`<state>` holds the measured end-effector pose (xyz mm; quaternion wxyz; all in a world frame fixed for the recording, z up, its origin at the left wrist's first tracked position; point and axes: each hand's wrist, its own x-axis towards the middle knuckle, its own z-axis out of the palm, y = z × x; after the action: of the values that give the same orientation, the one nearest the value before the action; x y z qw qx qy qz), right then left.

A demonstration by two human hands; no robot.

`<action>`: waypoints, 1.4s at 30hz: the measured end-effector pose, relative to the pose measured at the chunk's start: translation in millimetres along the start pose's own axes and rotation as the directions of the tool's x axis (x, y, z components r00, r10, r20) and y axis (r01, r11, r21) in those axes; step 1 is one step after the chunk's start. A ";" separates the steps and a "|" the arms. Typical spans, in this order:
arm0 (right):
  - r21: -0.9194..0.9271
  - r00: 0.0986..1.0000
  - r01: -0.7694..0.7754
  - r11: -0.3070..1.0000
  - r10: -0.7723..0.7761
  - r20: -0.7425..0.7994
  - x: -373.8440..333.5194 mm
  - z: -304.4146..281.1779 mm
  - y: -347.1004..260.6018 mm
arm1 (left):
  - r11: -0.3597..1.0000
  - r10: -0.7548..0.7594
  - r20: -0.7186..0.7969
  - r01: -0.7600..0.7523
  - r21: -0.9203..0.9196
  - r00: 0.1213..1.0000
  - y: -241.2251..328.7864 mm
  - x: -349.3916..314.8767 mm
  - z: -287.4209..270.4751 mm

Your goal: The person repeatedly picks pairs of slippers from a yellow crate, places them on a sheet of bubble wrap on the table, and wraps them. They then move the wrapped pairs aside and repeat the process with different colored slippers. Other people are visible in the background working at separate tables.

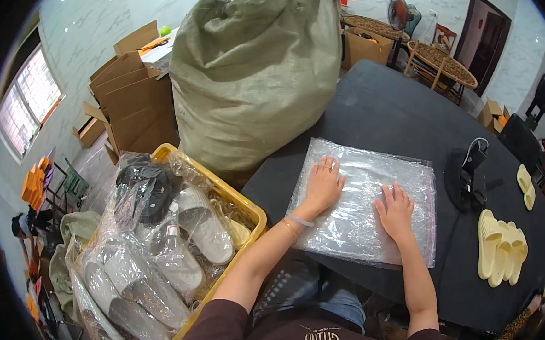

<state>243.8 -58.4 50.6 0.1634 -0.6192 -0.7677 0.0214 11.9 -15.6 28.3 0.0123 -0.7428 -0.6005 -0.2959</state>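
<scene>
A stack of clear plastic bags (365, 227) lies flat on the black table in front of me. My left hand (325, 184) rests on its upper left part, palm down with the fingers stretched out. On the right part of the stack lies my right hand (396, 212), also flat, fingers slightly spread. Neither hand holds anything. To the left, a yellow crate (250, 209) is filled with slippers in clear bags; grey slippers (204, 225) and a black pair (144, 188) show through the plastic.
Pale yellow slippers (501, 249) stand on the black table (382, 112) at the right, with another yellow pair (526, 187) farther back. Near them is a black device (467, 172) on a stand. A big green woven sack (253, 76) bulges over the far side, beside cardboard boxes (132, 101).
</scene>
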 end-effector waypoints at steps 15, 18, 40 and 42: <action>-0.001 0.999 0.030 1.000 -0.030 -0.023 -0.1 3.9 2.5 | 0.996 0.022 -0.029 -0.020 0.091 0.999 3.2 -3.4 3.0; -0.004 1.000 0.027 1.000 -0.027 -0.014 -0.5 1.8 1.2 | 0.996 0.012 -0.011 -0.011 0.092 1.000 4.5 -3.4 2.4; -0.020 1.000 0.025 0.999 -0.025 0.004 0.8 3.6 2.7 | 0.994 -0.006 0.034 0.002 0.110 0.999 5.6 -3.6 0.8; -0.019 1.000 0.029 0.999 -0.029 0.003 1.2 4.2 3.3 | 0.994 -0.008 0.035 0.004 0.108 0.999 5.6 -3.9 0.4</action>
<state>245.6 -55.8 46.1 0.1567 -0.6096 -0.7769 0.0125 16.7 -20.5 28.1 0.0408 -0.7445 -0.6178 -0.2498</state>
